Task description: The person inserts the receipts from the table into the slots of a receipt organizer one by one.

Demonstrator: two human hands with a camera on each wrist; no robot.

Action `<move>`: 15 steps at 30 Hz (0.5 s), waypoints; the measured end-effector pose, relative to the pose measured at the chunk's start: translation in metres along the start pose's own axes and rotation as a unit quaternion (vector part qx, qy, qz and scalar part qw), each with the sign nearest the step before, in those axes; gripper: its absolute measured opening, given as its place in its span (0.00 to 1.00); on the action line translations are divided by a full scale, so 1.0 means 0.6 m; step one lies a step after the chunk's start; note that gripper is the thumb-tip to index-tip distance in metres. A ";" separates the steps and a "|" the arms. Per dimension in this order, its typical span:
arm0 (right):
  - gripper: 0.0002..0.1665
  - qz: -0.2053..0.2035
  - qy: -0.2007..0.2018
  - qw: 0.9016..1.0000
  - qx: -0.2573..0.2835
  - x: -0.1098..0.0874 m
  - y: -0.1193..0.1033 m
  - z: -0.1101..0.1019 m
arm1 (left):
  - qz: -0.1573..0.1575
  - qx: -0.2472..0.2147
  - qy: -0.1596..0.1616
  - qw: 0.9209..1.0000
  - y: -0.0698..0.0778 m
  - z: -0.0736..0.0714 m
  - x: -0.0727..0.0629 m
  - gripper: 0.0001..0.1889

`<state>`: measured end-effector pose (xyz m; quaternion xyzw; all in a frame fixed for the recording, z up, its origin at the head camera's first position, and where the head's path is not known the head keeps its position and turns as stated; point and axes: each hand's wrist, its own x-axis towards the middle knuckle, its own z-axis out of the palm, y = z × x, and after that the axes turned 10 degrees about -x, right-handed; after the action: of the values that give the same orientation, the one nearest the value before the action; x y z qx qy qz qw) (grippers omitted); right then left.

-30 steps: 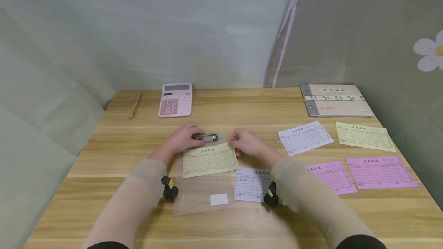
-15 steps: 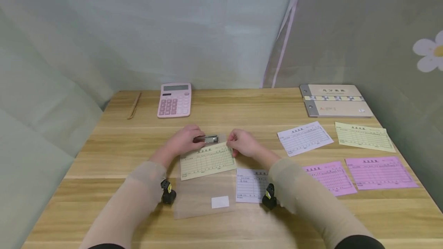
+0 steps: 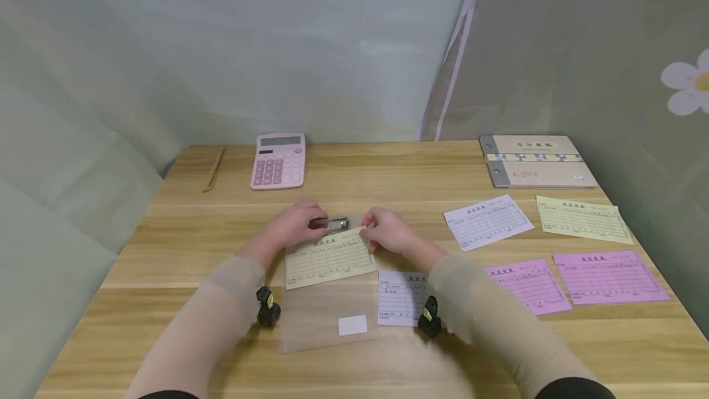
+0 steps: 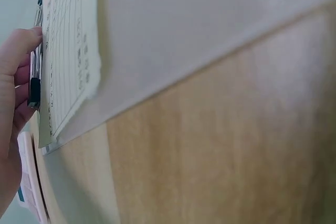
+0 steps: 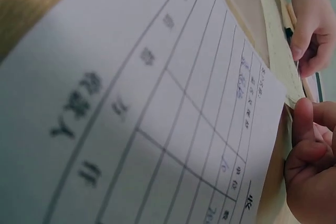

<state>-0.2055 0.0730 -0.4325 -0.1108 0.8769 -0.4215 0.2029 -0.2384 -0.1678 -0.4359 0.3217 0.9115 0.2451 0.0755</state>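
Observation:
A translucent clipboard (image 3: 327, 310) with a white label lies on the table, its metal clip (image 3: 336, 224) at the far end. My left hand (image 3: 296, 223) grips that clip, thumb on the near side and fingers behind it in the left wrist view. A yellow receipt slip (image 3: 330, 260) lies at a slant over the board's upper half, just below the clip. Its upper right corner is pinched by my right hand (image 3: 388, 229). Whether the slip's top edge is under the clip I cannot tell. A white receipt slip (image 3: 400, 300) with handwriting lies under my right forearm.
To the right lie another white slip (image 3: 489, 221), a yellow slip (image 3: 583, 219) and two pink slips, one (image 3: 528, 285) partly behind my right sleeve. An account book (image 3: 537, 162) sits at the back right. A pink calculator (image 3: 279, 162) and a wooden stick (image 3: 214, 170) are back left.
The yellow slip has shifted slightly left and towards me, with my right hand still pinching its corner. My left hand stays on the clip.

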 end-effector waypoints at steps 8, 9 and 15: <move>0.08 0.016 0.007 1.000 -0.015 0.005 0.006 0.003 | 0.018 -0.018 -0.009 1.000 -0.004 -0.004 0.003 0.19; 0.08 0.017 0.007 1.000 -0.014 0.005 0.006 0.003 | 0.023 -0.018 -0.010 1.000 -0.005 -0.004 0.005 0.19; 0.07 0.013 0.005 1.000 -0.022 0.007 0.008 0.003 | 0.038 -0.014 -0.016 0.999 -0.009 -0.006 0.009 0.18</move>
<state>-0.2085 0.0731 -0.4381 -0.1023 0.8884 -0.3996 0.2017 -0.2469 -0.1696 -0.4353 0.3588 0.8936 0.2559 0.0851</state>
